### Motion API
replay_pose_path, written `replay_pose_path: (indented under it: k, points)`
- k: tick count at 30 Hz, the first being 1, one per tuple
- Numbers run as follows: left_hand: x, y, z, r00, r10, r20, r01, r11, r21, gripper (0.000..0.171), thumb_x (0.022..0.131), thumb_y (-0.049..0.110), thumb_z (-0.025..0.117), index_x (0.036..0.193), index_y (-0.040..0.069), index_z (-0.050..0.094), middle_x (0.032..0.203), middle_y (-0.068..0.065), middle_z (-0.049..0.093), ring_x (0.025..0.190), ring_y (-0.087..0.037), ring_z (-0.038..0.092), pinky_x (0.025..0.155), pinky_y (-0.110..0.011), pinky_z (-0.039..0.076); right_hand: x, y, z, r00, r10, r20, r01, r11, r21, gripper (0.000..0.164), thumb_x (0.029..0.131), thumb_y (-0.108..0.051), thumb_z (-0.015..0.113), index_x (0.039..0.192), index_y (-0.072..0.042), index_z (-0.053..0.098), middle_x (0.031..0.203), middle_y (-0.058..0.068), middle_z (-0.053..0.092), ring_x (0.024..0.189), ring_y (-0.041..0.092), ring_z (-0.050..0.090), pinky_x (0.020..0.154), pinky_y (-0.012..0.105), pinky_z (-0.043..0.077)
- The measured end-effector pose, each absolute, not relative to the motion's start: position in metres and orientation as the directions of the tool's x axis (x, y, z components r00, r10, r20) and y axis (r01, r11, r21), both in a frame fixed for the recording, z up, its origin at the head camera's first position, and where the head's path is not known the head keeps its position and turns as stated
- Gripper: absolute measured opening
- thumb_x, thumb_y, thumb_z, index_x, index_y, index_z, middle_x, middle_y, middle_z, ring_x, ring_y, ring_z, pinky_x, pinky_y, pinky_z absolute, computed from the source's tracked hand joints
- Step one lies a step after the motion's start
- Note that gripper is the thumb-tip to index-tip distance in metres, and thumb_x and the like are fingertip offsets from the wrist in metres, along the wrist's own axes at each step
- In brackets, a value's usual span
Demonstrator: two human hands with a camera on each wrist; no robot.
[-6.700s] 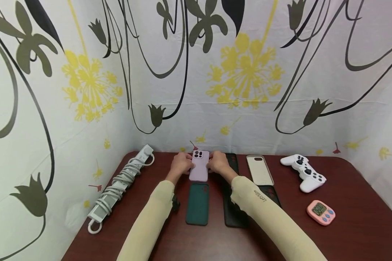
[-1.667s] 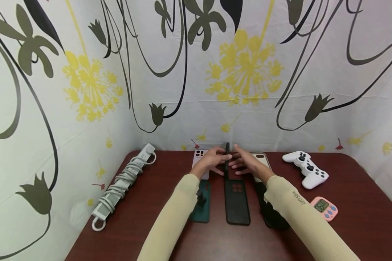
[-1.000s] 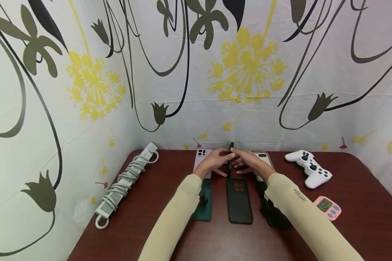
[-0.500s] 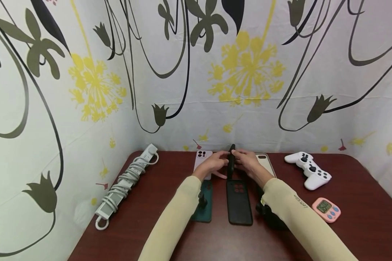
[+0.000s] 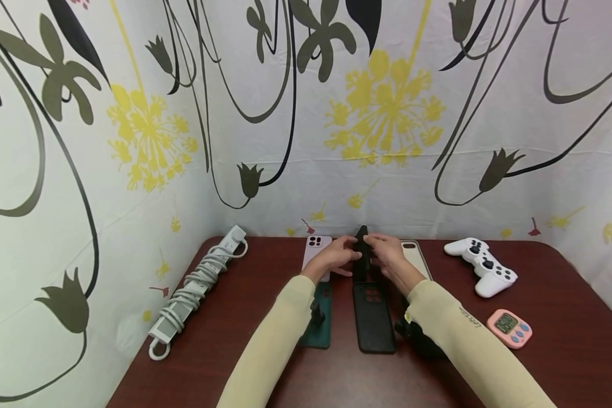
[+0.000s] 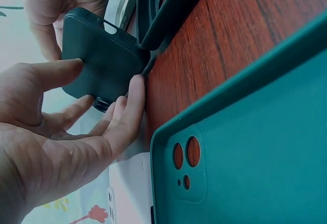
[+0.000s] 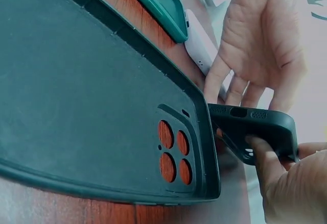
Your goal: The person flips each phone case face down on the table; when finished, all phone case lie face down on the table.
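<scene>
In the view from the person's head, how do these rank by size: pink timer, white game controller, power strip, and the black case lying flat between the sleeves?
1. Power strip with its wrapped cord
2. Flat black case and white game controller: too close to rank
3. Pink timer

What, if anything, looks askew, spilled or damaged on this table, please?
Nothing looks spilled or visibly damaged. The black phone case between the left hand and right hand stands tilted, unlike the flat green case, but that is likely just from being held.
</scene>
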State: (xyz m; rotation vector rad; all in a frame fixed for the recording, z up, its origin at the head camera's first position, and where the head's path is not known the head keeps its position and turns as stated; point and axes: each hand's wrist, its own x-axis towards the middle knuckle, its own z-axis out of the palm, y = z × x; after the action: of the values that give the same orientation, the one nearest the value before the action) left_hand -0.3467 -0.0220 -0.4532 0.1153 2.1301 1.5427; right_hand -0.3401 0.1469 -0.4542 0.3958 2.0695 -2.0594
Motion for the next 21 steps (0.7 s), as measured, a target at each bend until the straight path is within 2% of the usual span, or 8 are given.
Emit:
replay_pose_path:
  k: [4, 7, 10, 15, 18, 21]
  points:
    - [-0.346, -0.021, -0.452, -0.882, 0.332, -0.335, -0.213, 0.354, 0.911, 0.061, 0.107, 0.021, 0.063, 0.163, 0.019, 0.040, 0.159, -0.017, 0.050, 0.139, -0.036, 0.059, 0.094, -0.048, 0.064, -0.340, 0.149, -0.454, -0.944, 0.046, -0.325, 0.325, -0.022, -0.946, 0.048, 0.108, -0.029, 0.061, 0.151, -0.007, 0.058, 0.153, 0.017, 0.060, 0.115, 0.020, 0.071, 0.076, 0.023, 0.061]
    - [-0.347, -0.020, -0.452, -0.897, 0.304, -0.321, -0.199, 0.372, 0.907, 0.061, 0.107, 0.020, 0.063, 0.162, 0.016, 0.040, 0.159, -0.017, 0.051, 0.137, -0.035, 0.060, 0.096, -0.048, 0.063, -0.341, 0.149, -0.453, -0.944, 0.035, -0.329, 0.327, -0.054, -0.943, 0.048, 0.109, -0.026, 0.060, 0.152, -0.006, 0.056, 0.155, 0.017, 0.056, 0.123, 0.023, 0.068, 0.073, 0.021, 0.061]
    - [-0.346, -0.018, -0.451, -0.908, 0.280, -0.313, -0.194, 0.382, 0.904, 0.061, 0.106, 0.019, 0.063, 0.162, 0.012, 0.040, 0.159, -0.018, 0.050, 0.137, -0.035, 0.059, 0.097, -0.048, 0.063, -0.341, 0.150, -0.451, -0.943, 0.014, -0.334, 0.332, -0.075, -0.940, 0.049, 0.109, -0.025, 0.058, 0.154, -0.006, 0.054, 0.160, 0.017, 0.051, 0.137, 0.030, 0.059, 0.074, 0.021, 0.060]
    - [-0.346, -0.015, -0.450, -0.909, 0.269, -0.317, -0.209, 0.364, 0.908, 0.062, 0.106, 0.016, 0.064, 0.162, 0.012, 0.040, 0.160, -0.018, 0.049, 0.139, -0.036, 0.058, 0.101, -0.050, 0.061, -0.341, 0.156, -0.450, -0.943, -0.021, -0.333, 0.334, -0.098, -0.938, 0.051, 0.110, -0.023, 0.057, 0.157, -0.007, 0.049, 0.161, 0.019, 0.049, 0.138, 0.029, 0.059, 0.081, 0.025, 0.062]
    - [-0.346, -0.014, -0.451, -0.914, 0.247, -0.321, -0.220, 0.361, 0.906, 0.061, 0.105, 0.013, 0.065, 0.160, 0.008, 0.040, 0.157, -0.020, 0.050, 0.137, -0.037, 0.059, 0.100, -0.050, 0.061, -0.341, 0.158, -0.450, -0.942, -0.023, -0.334, 0.334, -0.105, -0.937, 0.053, 0.109, -0.021, 0.059, 0.158, -0.006, 0.048, 0.162, 0.020, 0.048, 0.130, 0.024, 0.064, 0.085, 0.027, 0.062]
    - [-0.346, -0.012, -0.452, -0.920, 0.218, -0.326, -0.235, 0.359, 0.903, 0.060, 0.103, 0.008, 0.065, 0.157, 0.004, 0.040, 0.154, -0.023, 0.051, 0.135, -0.037, 0.060, 0.094, -0.047, 0.064, -0.342, 0.161, -0.450, -0.941, -0.007, -0.338, 0.337, -0.109, -0.935, 0.053, 0.107, -0.019, 0.063, 0.156, -0.005, 0.051, 0.160, 0.017, 0.052, 0.114, 0.015, 0.069, 0.083, 0.026, 0.062]
